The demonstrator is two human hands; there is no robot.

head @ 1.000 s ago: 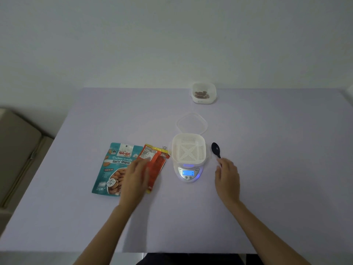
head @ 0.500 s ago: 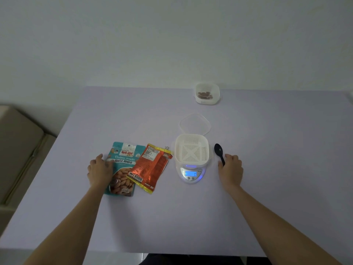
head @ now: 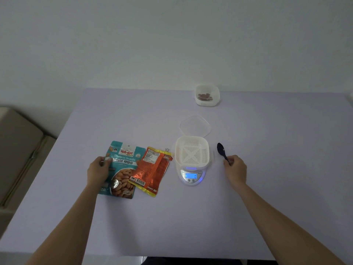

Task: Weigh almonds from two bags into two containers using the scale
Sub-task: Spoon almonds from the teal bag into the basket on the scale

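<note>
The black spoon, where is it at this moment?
In the head view the spoon lies on the table, just right of the scale and its white basket. The right hand holds its handle end.

Teal bag (head: 122,169) flat on desk (head: 172,217), label up, left hand (head: 98,174) gripping its left edge. Orange bag (head: 152,171) overlaps its right side. Scale (head: 191,176) lit, reads 0, carries empty white slotted container (head: 192,152). Second container (head: 207,101), few almonds (head: 205,96) inside, at far edge. Black spoon (head: 221,150) right of scale, handle in right hand (head: 236,170).
</note>
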